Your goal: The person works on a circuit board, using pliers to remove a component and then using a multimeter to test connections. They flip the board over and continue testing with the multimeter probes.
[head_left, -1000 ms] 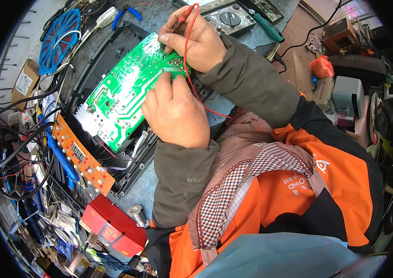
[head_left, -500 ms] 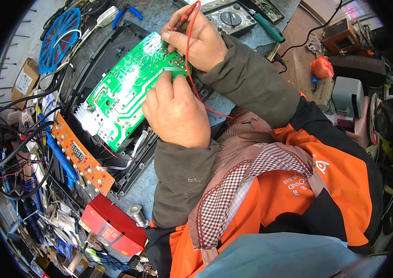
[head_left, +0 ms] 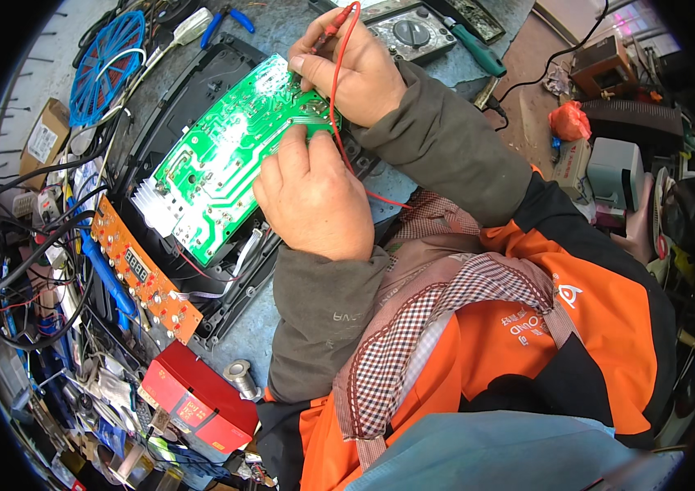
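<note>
One green circuit board (head_left: 221, 168) lies solder side up across a black housing (head_left: 196, 88) on the worktop (head_left: 248, 334), well in from the right edge. The right hand (head_left: 356, 80) pinches a red probe (head_left: 329, 31) over the board's right end; whether its tip touches a joint is too small to tell. The left hand (head_left: 315, 200) rests bent fingers by the board's near edge; I cannot tell whether they pinch anything. A dial meter (head_left: 410, 34) sits near the worktop's right edge. The step in hand looks like probing joints; the next move calls for a steady board and a light, exact touch.
</note>
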